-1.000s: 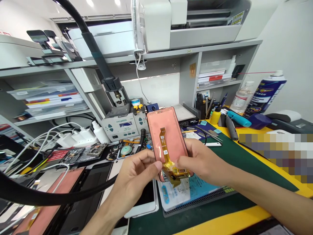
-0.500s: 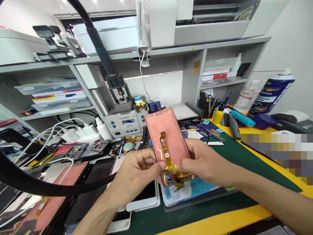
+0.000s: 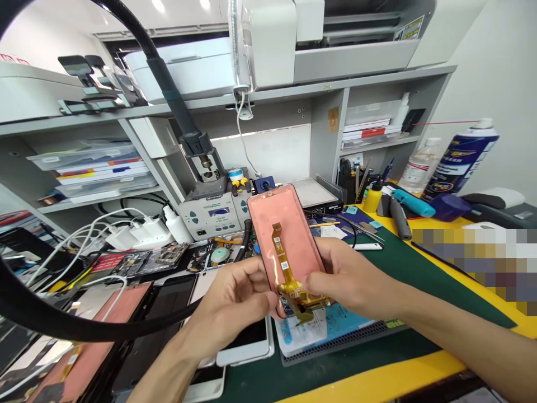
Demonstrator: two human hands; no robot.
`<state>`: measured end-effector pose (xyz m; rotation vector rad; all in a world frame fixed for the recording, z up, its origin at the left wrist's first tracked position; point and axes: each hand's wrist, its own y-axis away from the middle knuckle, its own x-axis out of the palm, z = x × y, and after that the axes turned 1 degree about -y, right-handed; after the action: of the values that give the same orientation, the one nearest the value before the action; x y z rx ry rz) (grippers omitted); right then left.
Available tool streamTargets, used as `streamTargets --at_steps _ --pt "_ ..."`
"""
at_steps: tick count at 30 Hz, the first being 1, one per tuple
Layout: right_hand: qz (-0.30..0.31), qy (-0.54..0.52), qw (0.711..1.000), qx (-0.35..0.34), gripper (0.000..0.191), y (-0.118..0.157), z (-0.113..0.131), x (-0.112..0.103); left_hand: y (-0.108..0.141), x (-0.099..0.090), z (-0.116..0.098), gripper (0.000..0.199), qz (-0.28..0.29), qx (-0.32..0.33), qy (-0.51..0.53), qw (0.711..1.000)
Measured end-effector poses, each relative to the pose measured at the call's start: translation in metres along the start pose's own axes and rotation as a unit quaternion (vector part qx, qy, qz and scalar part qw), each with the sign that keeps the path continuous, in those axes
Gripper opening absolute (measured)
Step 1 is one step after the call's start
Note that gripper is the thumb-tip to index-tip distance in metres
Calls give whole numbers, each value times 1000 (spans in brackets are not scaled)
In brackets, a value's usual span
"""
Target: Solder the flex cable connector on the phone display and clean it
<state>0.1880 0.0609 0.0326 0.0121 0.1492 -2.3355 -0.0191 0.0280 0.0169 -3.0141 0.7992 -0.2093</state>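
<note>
A phone screen panel point(image 3: 289, 224) with a pinkish back is held up, slightly tilted, over the bench. A gold-brown flex cable point(image 3: 285, 263) runs down its middle to a wider crumpled part at the lower end. My left hand point(image 3: 237, 302) holds the panel's lower left edge, its thumb beside the lower corner. On the right side, my right hand point(image 3: 346, 274) grips the panel, thumb pressed on the back near the flex. Below lies a blue and white pad point(image 3: 344, 330), partly hidden by the panel.
Phone panels point(image 3: 168, 313) lie at the left, with a white-framed one point(image 3: 247, 350) near my left wrist. A black hose point(image 3: 104, 330) arcs across the left. Behind stands a soldering station point(image 3: 216, 215); a spray can point(image 3: 461, 157) and bottles stand at the right.
My left thumb has lifted off the flex cable and moved down to the panel's lower left corner. The panel has shifted very slightly left in view.
</note>
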Motion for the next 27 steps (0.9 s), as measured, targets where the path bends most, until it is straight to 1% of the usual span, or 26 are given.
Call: streamTargets --at_steps 5,10,14,17,19,21,24,27 --pt "-25 8 1000 -6 14 -1 -1 2 -3 6 5 15 14 -14 -4 1000" --pt "18 -8 1000 -16 16 0 -2 2 -4 7 8 17 7 -6 -9 1000" --pt "-6 7 1000 -21 14 0 -4 0 -4 8 8 16 0 -17 -4 1000" --pt "-15 2 1000 -4 13 1 -6 0 -3 10 8 20 -8 -25 10 1000" --pt "-6 -13 1000 9 13 1 -6 1 -3 11 8 24 -9 -31 22 999" --pt "5 -25 1000 12 13 1 -6 2 -3 11 8 23 -10 -34 21 999" --pt "8 -36 999 2 10 0 -4 5 -4 10 8 16 -22 -23 0 999" --pt "31 -67 997 3 9 -2 -1 6 -4 10 7 21 -33 -17 -31 999"
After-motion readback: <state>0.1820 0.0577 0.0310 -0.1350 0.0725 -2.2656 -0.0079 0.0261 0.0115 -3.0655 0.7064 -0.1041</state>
